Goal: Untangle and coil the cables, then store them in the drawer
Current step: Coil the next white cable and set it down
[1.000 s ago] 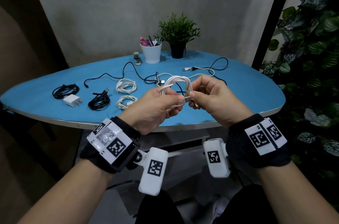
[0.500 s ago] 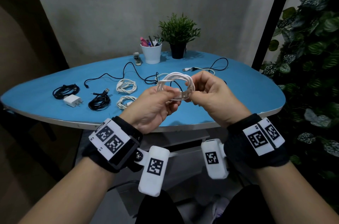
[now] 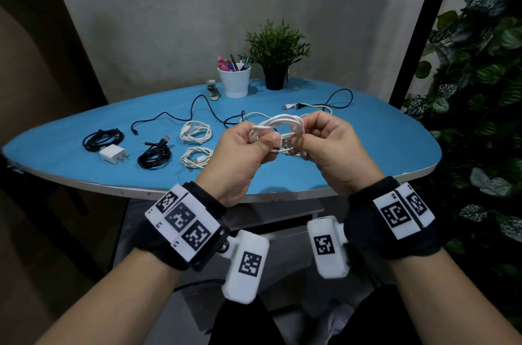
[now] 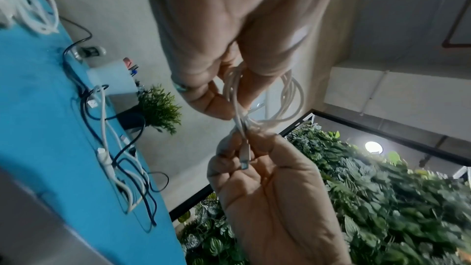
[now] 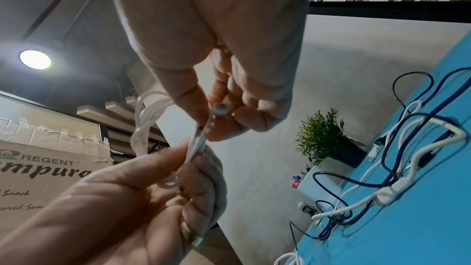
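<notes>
A white cable coil (image 3: 282,123) is held in the air above the near edge of the blue table (image 3: 367,152). My left hand (image 3: 264,138) pinches the coil's left side between thumb and fingers. Beside it, my right hand (image 3: 303,144) grips the right side and the cable end with the metal USB plug (image 3: 286,143), which points left between the hands. In the left wrist view the right hand (image 4: 244,148) curls round the plug (image 4: 245,155) below the left hand (image 4: 229,98). In the right wrist view the coil (image 5: 146,120) loops out left of both hands.
On the table lie two white coils (image 3: 195,132) (image 3: 196,157), two black coils (image 3: 154,154) (image 3: 102,139), a white charger (image 3: 113,154) and loose tangled black and white cables (image 3: 319,104). A pen cup (image 3: 235,82), potted plant (image 3: 275,62) and stapler (image 3: 211,89) stand at the back. Foliage fills the right.
The coil has tipped from standing upright to lying flatter between the hands. The right hand has brought the USB plug end round to the middle, pointing left.
</notes>
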Tool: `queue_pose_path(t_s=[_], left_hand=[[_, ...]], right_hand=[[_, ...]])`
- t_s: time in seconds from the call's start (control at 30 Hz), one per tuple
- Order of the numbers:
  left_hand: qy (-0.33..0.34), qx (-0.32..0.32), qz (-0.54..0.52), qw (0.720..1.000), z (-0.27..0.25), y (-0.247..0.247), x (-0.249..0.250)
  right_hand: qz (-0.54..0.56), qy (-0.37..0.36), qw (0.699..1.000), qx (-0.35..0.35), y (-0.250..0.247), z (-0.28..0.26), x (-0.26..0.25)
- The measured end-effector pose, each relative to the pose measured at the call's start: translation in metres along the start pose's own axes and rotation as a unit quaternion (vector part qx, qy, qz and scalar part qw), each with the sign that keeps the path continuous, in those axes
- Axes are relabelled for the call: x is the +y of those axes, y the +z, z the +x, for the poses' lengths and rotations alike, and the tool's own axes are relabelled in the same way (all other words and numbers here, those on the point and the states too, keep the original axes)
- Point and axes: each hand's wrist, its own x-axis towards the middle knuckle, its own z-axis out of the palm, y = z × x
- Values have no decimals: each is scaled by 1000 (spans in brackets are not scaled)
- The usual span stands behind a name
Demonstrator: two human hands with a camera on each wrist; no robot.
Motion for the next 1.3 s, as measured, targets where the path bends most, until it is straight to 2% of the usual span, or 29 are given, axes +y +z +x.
queue_pose_path(t_s=[0.2,0.4,0.67,0.8,0.93,1.03,1.17,1.3], left_hand=[[-55,-3,-91,994,0,3,-4],[-27,37,-56,997,1,4,-6],[-15,27,20,999,4,-2,-9],[-49,-32,23,998,3,-7,-6],[-76,-101,4,992,0,-10,-6],[-56,-90,-10,994,1,-7,-7],[-32,-81,-34,996,0,-2,-10],[-48,-119,-18,992,-1,-3,-10]], right_hand=[[-20,6,998,-60,-5,-1,-4],[-29,20,997,-67,-5,-1,-4],[-40,20,999,-15,-5,1,-3],[-17,35,999,0,-2,1,-3],[18,46,998,46,-4,4,0],[49,47,995,70,-6,6,-1],[71,41,995,57,-5,6,0],[83,36,995,47,-6,6,2]])
